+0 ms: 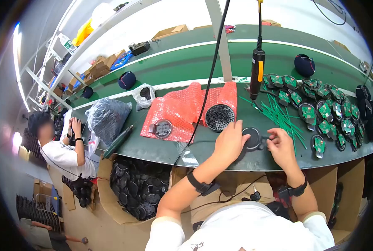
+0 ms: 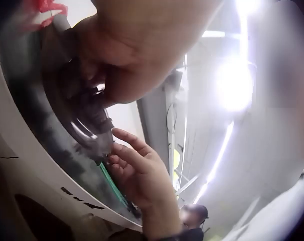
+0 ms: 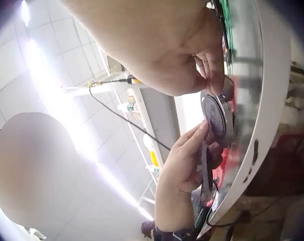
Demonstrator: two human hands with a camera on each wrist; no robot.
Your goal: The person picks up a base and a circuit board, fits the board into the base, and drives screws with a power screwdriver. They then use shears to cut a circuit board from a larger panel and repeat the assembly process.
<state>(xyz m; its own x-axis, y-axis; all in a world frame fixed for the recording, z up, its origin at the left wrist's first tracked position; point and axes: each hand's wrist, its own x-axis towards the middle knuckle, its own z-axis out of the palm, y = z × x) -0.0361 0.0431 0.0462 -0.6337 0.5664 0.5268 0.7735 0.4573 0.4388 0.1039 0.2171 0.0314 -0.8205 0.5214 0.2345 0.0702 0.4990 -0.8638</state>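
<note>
A round black disc-shaped part (image 1: pixel 252 139) with a small tab on its right is held over the front of the green bench (image 1: pixel 169 150). My left hand (image 1: pixel 230 140) grips its left side, the thumb over the top face. In the right wrist view the left fingers go under the disc (image 3: pixel 215 116), which stands edge-on. My right hand (image 1: pixel 281 147) is at the tab side, thumb and forefinger bent toward each other close to the rim. Whether those fingertips pinch anything, I cannot tell. A bowl of small black pieces (image 1: pixel 219 117) stands just behind the left hand.
Green-board assemblies (image 1: pixel 320 111) are piled at the right, beside loose green sticks (image 1: pixel 285 117). An electric screwdriver (image 1: pixel 257 69) hangs overhead. Red bubble wrap (image 1: pixel 169 108) carries a small clear dish (image 1: pixel 163 129). A box of black discs (image 1: pixel 136 188) stands below; another person (image 1: pixel 59 146) works at left.
</note>
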